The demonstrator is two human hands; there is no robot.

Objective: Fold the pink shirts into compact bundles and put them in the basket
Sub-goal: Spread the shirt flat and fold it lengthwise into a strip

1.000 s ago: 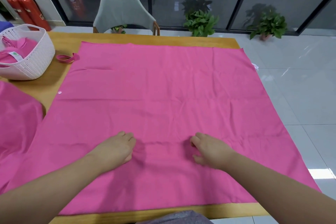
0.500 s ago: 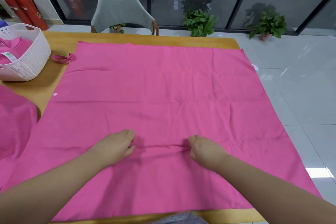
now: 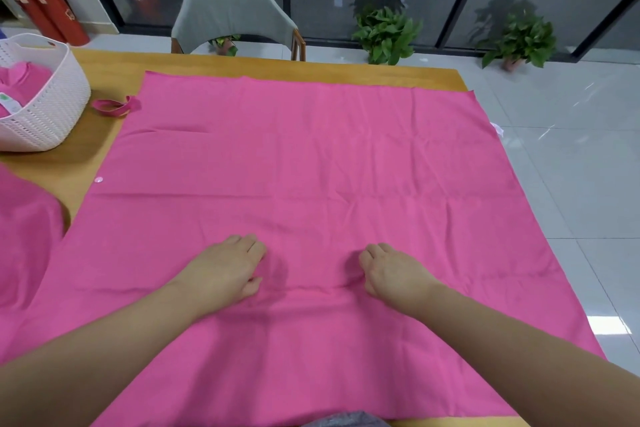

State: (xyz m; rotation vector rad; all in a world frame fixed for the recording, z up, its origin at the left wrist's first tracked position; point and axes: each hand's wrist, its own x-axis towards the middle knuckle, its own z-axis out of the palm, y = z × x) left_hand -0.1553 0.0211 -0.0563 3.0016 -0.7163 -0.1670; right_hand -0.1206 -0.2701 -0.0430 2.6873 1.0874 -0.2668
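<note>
1. Head view shows us one pink shirt (image 3: 311, 166) spread flat over most of the wooden table (image 3: 104, 69), its right side hanging past the table's edge.
2. Our left hand (image 3: 225, 270) and right hand (image 3: 394, 274) both rest on the cloth near its middle, a little apart, fingers curled down into the fabric. A low ridge runs between them, so we judge that each hand pinches a small tuck of cloth; the fingertips are hidden, so how much they hold we cannot tell.
3. To fold well, we should gather the same depth of cloth in each hand, so the crease comes out straight and parallel to the near hem.
4. We should lift both pinches together and carry them evenly, or the fold will skew.
5. The overhanging right side may drag the cloth sideways; we should watch for that.
6. The white basket (image 3: 59, 104) stands at the table's far left corner, already holding pink cloth, well apart from our hands.
7. More pink fabric (image 3: 24, 236) lies at the left edge, beside the spread shirt.
</note>
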